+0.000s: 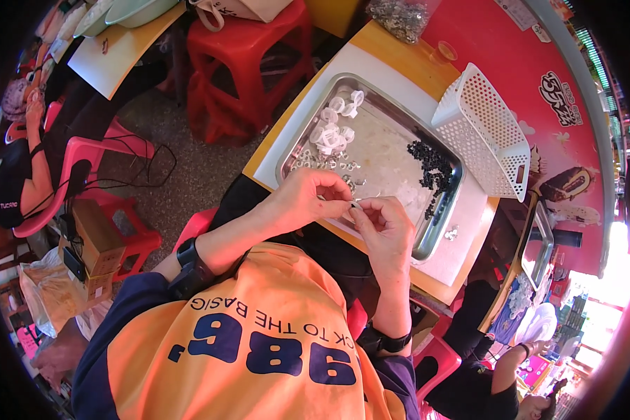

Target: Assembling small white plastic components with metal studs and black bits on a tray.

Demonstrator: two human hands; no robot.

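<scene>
My left hand [316, 198] and my right hand [386, 222] meet over the near edge of a metal tray [392, 120]. Thumbs and fingertips of both are pinched together around a tiny dark piece [353, 205], too small to name. In the tray, white ring-shaped plastic parts [331, 136] lie in a heap on the left. Below them are scattered small clear and metallic bits [346, 166], partly hidden behind my left hand. A spread of small black pieces [432, 168] lies along the tray's right side.
A white perforated plastic basket [484, 136] leans right of the tray. A bag of small parts [399, 19] sits at the table's far end. Small pale pieces [452, 232] lie on the white board. Red stools [248, 49] stand far left; other people sit on both sides.
</scene>
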